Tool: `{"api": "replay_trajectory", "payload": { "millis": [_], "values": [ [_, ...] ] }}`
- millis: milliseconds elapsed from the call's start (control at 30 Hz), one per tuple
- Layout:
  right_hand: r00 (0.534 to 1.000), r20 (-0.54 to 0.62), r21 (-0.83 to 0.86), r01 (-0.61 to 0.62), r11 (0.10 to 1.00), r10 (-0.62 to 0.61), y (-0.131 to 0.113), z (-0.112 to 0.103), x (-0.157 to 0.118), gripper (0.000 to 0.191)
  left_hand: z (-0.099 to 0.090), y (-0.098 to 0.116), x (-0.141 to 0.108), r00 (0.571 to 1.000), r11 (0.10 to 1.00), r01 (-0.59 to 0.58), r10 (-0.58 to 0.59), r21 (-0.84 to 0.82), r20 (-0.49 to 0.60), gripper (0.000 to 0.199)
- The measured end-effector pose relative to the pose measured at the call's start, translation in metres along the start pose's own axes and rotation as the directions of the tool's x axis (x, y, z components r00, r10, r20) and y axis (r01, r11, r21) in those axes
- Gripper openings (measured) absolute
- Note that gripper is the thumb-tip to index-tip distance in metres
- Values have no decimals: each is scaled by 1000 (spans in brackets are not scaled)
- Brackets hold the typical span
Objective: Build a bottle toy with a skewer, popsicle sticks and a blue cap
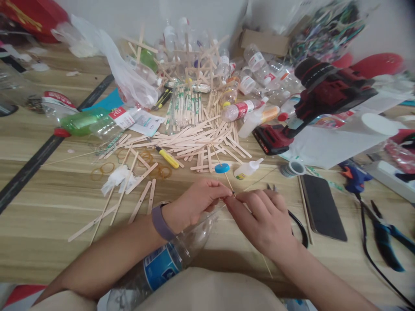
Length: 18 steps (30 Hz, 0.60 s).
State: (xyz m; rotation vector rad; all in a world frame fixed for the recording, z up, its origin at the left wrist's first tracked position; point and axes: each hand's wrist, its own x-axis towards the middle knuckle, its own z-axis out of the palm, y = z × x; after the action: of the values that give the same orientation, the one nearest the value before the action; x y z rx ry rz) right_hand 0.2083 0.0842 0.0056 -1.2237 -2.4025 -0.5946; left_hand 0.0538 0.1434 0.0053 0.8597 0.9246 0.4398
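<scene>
A thin wooden skewer stands up from between my hands, with a blue bottle cap threaded on it. My left hand pinches at the skewer's lower part, its thumb and index finger pressed together. Touching it from the right, my right hand has its fingers closed around the same spot, where a small dark bit shows. Beneath my hands and left forearm lies a large clear plastic bottle with a blue label. A second thin stick slants up to the right behind my right hand.
Craft sticks lie piled in the middle, plastic bottles behind them. Nearby are a glue bottle, a yellow cutter and a red power drill. A phone, pliers and a glue gun lie right.
</scene>
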Motion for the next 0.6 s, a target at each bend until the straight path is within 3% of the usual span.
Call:
{"api": "replay_trajectory", "payload": {
  "millis": [267, 433, 500, 600],
  "values": [
    [999, -31, 24, 29, 999, -28, 2, 6, -1, 14, -1, -2, 2, 1000, 1000, -11, 12, -27, 13, 24],
    [991, -48, 174, -116, 978, 126, 6, 9, -3, 7, -2, -4, 4, 999, 998, -18, 20, -52, 46, 24],
    [975, 2, 340, -208, 917, 220, 8, 7, -3, 7, -2, -4, 4, 998, 999, -11, 14, -53, 60, 21],
    [925, 113, 542, -364, 757, 363, 9, 8, -4, 9, -1, -3, 4, 998, 999, -7, 10, -53, 62, 16]
  ]
}}
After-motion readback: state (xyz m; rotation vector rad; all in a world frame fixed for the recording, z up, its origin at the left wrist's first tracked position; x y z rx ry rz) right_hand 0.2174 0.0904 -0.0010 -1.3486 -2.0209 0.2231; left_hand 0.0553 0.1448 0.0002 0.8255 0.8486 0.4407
